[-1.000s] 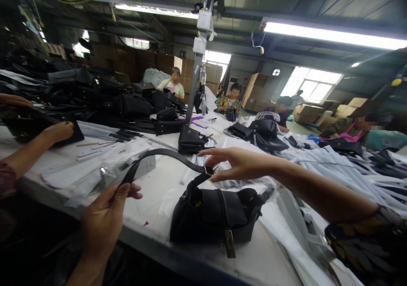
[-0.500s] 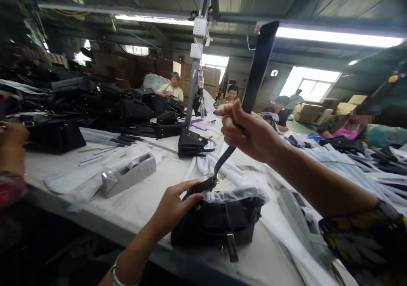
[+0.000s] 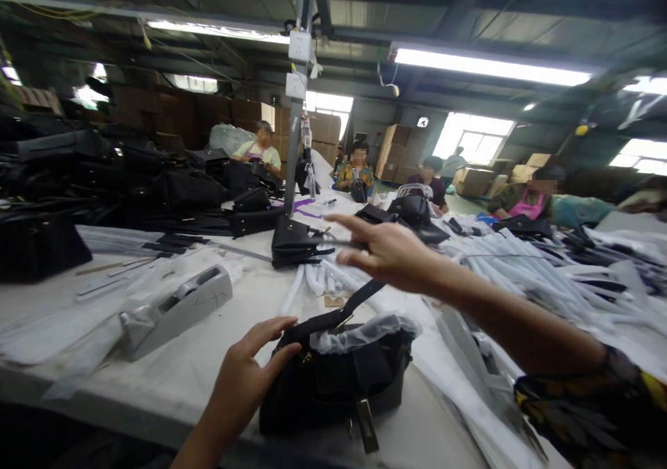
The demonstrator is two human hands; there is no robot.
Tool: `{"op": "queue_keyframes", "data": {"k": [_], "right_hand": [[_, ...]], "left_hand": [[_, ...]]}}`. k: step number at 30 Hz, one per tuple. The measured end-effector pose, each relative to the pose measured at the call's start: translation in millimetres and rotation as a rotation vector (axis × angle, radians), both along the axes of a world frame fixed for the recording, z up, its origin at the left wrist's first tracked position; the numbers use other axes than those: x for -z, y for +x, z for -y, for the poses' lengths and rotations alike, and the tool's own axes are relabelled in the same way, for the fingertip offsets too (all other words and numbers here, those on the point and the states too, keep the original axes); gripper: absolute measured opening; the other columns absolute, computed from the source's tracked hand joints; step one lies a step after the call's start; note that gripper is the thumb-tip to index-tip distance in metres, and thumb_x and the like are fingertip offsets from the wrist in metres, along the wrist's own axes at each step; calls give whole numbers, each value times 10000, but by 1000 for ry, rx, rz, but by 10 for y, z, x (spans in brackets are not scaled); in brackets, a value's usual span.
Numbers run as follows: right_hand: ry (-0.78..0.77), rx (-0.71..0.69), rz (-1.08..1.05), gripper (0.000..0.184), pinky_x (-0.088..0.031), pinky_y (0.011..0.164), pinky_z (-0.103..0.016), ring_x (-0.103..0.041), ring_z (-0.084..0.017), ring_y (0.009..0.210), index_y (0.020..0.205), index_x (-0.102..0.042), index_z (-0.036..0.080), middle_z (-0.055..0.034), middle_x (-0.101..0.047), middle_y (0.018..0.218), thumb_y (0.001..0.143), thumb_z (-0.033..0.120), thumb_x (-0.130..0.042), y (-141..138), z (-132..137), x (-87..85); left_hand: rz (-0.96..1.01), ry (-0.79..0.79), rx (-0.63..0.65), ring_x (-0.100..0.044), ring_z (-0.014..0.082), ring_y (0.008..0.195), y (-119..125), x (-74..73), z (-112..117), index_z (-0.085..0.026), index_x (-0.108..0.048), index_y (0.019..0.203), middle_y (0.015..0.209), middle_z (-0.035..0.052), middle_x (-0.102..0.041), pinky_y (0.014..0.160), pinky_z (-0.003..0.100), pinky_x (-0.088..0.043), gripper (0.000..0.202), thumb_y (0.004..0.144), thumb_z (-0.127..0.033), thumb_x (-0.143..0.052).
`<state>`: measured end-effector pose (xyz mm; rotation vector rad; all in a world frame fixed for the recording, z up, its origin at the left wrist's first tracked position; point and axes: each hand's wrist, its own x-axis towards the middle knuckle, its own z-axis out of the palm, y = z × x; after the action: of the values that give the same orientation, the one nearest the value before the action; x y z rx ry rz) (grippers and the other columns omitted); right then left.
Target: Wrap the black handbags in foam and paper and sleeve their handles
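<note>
At the near edge of the littered white table (image 3: 156,385), the black bag (image 3: 333,385) stands upright with its front toward the person and its metal clasp (image 3: 367,426) hanging down, which seems to put its top within easy reach of both hands. By its left end, the left hand (image 3: 244,368) pinches the strap (image 3: 320,323) between thumb and fingers, probably to steady the bag against any pull. Cloudy plastic (image 3: 359,339) seems to cover the handle, likely against scratches. Above the bag's right half hangs the right hand (image 3: 388,253), forefinger stretched out and thumb apart from it; the strap runs up behind the palm, and whether the other fingers grip it I cannot tell. Across the tabletop, from the left, lie a dark heap of bags (image 3: 190,190), a grey tape dispenser (image 3: 182,323), perhaps set there for the left hand, and another black bag (image 3: 292,242) before a metal post (image 3: 292,170) bearing sockets (image 3: 299,45). Farther right spread pale wrapped strips (image 3: 511,267). Beyond, co-workers (image 3: 258,153) sit at the tables, with stacked cartons (image 3: 396,149), bright windows (image 3: 472,139) and strip lights (image 3: 484,64) around them.
</note>
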<state>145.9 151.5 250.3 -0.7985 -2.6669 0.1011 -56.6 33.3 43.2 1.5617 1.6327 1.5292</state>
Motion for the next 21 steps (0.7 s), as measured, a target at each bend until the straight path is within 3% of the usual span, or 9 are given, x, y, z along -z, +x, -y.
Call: {"op": "queue_keyframes", "data": {"k": [2, 5, 8, 10, 12, 15, 18, 21], "right_hand": [[112, -4, 168, 730, -378, 641, -295, -664, -265, 772, 1368, -551, 286, -70, -727, 857, 862, 801, -446, -59, 104, 163], [180, -44, 299, 684, -365, 591, -282, -686, -252, 729, 1052, -689, 201, -103, -738, 834, 896, 790, -378, -145, 201, 445], [240, -95, 321, 647, -354, 560, -285, -683, -238, 713, 939, -667, 161, -117, -730, 834, 937, 738, -372, -174, 240, 617], [226, -145, 295, 585, -353, 565, -286, -680, -235, 736, 965, -657, 163, -104, -730, 860, 938, 703, -434, -153, 269, 614], [86, -209, 255, 544, -358, 584, -271, -670, -219, 755, 1021, -659, 183, -71, -730, 875, 901, 695, -523, -116, 305, 534], [-226, -262, 161, 390, -354, 599, -229, -617, -146, 699, 1030, -676, 215, 0, -701, 792, 945, 573, -549, -71, 327, 380], [-393, -228, 64, 330, -345, 590, -205, -530, -92, 604, 838, -668, 177, 34, -622, 659, 1010, 393, -488, -59, 277, 320], [-459, -182, 72, 337, -337, 577, -205, -513, -89, 586, 767, -640, 162, 28, -615, 638, 998, 363, -498, -64, 210, 385]], "left_hand": [[46, 33, -89, -710, 268, 1010, 26, -59, 21, -294, -639, 1286, 1143, 66, -736, 895, 377, -583, 528, 811, -515, -707], [108, 115, -94, -731, 208, 756, 54, -213, 73, -316, -455, 1457, 1013, 37, -754, 717, 296, -618, 701, 832, -554, -661], [97, 159, -72, -683, 171, 579, 81, -370, 107, -314, -632, 1284, 778, -11, -739, 578, 236, -598, 537, 820, -584, -654], [109, 120, -121, -695, 180, 595, 109, -444, 105, -289, -735, 1081, 704, -15, -725, 572, 224, -594, 420, 791, -589, -684], [130, 76, -134, -729, 202, 698, 141, -487, 95, -268, -760, 982, 774, 0, -751, 637, 230, -605, 373, 780, -577, -706], [184, 115, -74, -737, 223, 868, 145, -481, 84, -271, -729, 1102, 991, 21, -764, 757, 264, -608, 405, 784, -522, -734], [234, 159, -36, -705, 233, 995, 58, -367, 83, -291, -624, 1290, 1155, 38, -720, 852, 316, -592, 533, 803, -474, -738], [122, 32, -1, -672, 233, 1037, -51, -177, 103, -283, -676, 1210, 1195, 50, -691, 840, 316, -580, 449, 792, -423, -763]]}}
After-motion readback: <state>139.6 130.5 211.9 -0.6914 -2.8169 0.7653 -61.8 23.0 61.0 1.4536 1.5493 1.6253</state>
